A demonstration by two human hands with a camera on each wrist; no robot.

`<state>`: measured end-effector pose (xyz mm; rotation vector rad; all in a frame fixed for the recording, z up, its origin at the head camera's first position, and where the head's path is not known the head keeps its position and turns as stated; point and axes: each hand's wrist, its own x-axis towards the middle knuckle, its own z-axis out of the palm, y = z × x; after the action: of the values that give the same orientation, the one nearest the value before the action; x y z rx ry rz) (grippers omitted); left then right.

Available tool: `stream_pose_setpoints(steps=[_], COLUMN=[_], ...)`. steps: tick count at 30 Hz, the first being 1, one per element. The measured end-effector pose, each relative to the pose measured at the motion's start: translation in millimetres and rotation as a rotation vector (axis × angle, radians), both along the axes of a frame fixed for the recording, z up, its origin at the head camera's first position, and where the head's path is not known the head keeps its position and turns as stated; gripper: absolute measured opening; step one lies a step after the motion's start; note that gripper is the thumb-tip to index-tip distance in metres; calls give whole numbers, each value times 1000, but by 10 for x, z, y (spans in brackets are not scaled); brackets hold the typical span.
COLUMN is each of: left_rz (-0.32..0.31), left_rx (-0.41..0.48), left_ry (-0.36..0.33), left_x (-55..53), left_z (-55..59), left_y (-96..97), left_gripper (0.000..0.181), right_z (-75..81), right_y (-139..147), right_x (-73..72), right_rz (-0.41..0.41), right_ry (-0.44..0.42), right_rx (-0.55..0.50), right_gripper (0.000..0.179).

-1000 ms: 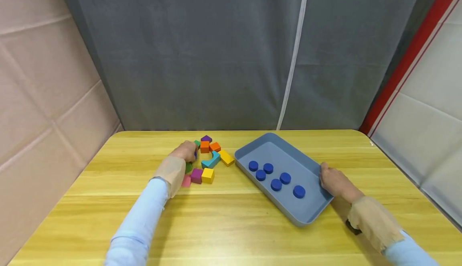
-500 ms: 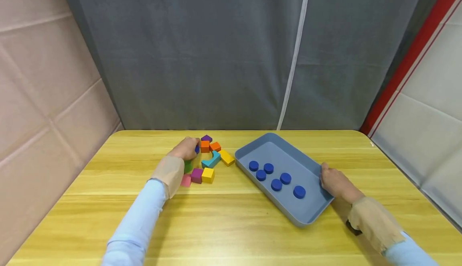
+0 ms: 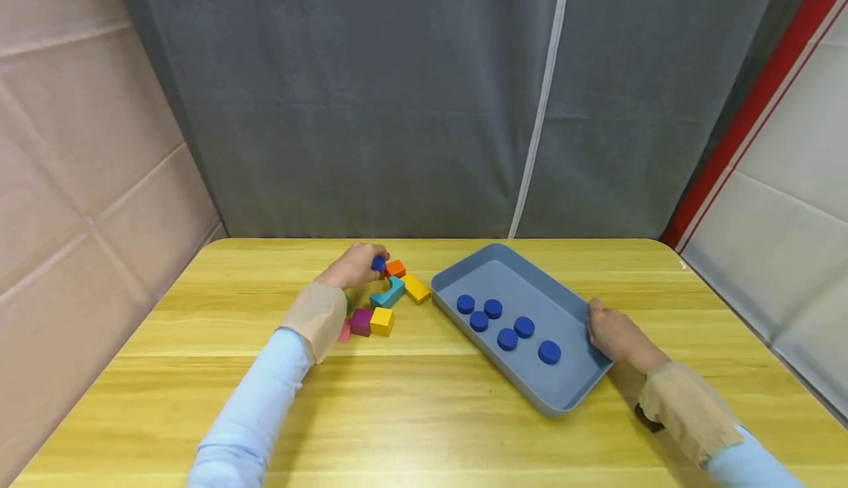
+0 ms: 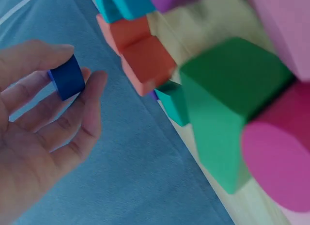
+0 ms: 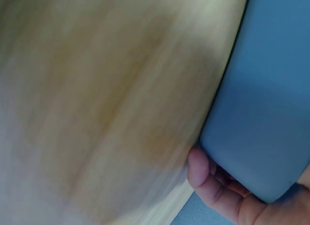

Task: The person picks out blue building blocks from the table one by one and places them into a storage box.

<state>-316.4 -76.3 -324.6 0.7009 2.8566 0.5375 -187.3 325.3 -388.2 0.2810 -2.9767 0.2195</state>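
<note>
Between thumb and fingertips, my left hand pinches a small blue round block, held up off the table. The left wrist view shows it clear of the other blocks. Just right of and below the hand in the head view lie an orange block, a turquoise arch block and a yellow block. My right hand grips the right end of a grey-blue tray; in the right wrist view its fingers curl at the edge. Several blue round blocks lie flat in the tray.
Nearer than the left hand sit a purple cube, a yellow cube and a partly hidden pink block. A large green block shows in the left wrist view. A grey curtain hangs behind the wooden table.
My left hand has lifted the blue round block and moved rightward with it, now covering the purple block and most of one orange block. The right hand and the tray have stayed put.
</note>
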Motion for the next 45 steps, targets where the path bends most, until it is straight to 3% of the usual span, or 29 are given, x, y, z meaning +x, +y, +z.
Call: stream_pose_setpoints(steps=[11, 20, 39, 45], left_rz=[-114, -98, -247, -265], left_rx=[29, 18, 97, 87], left_ry=[114, 95, 176, 178], left_x=[52, 98, 220, 238], left_z=[42, 82, 61, 56], left_y=[83, 224, 508, 615], left_gripper=[30, 36, 33, 34], right_z=[-10, -17, -17, -10], right_y=[7, 17, 11, 8], right_x=[4, 2, 4, 2], right_rz=[11, 11, 11, 5], right_ry=[23, 23, 29, 10], right_rx=[2, 0, 4, 9], right_gripper=[10, 10, 12, 11])
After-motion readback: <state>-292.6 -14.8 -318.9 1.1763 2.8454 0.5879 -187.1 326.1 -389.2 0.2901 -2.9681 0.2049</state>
